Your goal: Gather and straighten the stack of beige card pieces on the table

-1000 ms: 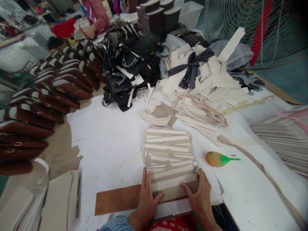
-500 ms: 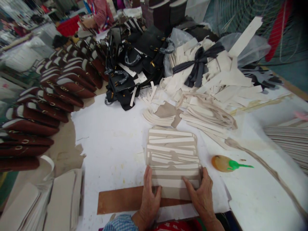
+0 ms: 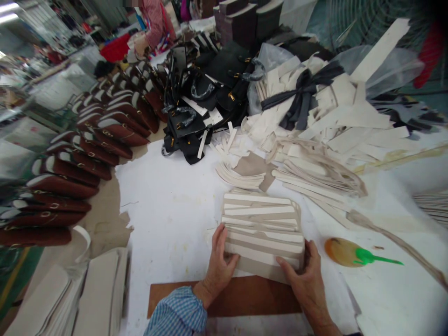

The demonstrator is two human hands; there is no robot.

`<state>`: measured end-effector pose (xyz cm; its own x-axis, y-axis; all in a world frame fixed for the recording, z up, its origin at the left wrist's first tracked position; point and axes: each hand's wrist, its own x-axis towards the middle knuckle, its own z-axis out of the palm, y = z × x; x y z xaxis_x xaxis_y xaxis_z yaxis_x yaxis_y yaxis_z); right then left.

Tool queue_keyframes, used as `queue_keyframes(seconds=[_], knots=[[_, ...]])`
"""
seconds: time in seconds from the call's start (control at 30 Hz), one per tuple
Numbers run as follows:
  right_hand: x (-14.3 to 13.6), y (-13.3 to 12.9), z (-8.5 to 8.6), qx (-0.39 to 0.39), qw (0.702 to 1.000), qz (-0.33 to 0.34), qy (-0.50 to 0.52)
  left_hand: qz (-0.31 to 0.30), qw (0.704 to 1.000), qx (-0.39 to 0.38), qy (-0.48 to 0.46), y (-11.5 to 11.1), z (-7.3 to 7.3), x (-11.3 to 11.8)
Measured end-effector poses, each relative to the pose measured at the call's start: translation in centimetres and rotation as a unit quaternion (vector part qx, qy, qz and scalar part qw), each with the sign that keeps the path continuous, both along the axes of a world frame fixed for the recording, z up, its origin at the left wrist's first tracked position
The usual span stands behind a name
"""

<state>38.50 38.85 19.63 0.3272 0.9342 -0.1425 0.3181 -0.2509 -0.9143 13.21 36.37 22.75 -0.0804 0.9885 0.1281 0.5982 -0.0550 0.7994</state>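
Observation:
A stack of flat beige panels (image 3: 263,219) with pale strips across them lies overlapped on the white-covered table. My left hand (image 3: 221,261) grips its near left side, with the thumb on the near edge and the fingers along the side. At the right corner my right hand (image 3: 308,275) has its thumb on the top panel and its fingers wrapped round the side, partly hidden. Just below the stack, a long brown strip (image 3: 252,295) lies flat, partly covered by my left sleeve and right hand. An amber bottle with a green nozzle (image 3: 345,252) rests to the right.
Rows of brown bags (image 3: 66,186) line the left side. Black bags (image 3: 210,93) and beige scraps (image 3: 315,102) pile up at the back. Long beige strips (image 3: 318,175) lie beyond the stack, and beige panels (image 3: 101,289) sit at the lower left. Another person (image 3: 159,28) is behind.
Both hands have moved the panels away from me, and the overlapped panels sit closer together. More of the brown strip shows. The whole view has shifted somewhat.

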Motion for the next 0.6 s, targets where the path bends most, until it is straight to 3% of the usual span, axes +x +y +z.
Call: queue_keyframes(seconds=[0.2, 0.37, 0.6], knots=[[0.8, 2.1, 0.9, -0.046, 0.999, 0.024, 0.008, 0.047, 0.998, -0.036, -0.035, 1.2, -0.5, 0.3], [0.6, 3.1, 2.0, -0.041, 0.998, 0.036, -0.017, 0.06, 0.994, -0.061, -0.065, 1.6, -0.8, 0.3], [0.2, 4.4, 1.2, -0.023, 0.999, -0.003, -0.044, 0.032, 0.997, -0.02, -0.062, 3.9, 0.4, -0.3]])
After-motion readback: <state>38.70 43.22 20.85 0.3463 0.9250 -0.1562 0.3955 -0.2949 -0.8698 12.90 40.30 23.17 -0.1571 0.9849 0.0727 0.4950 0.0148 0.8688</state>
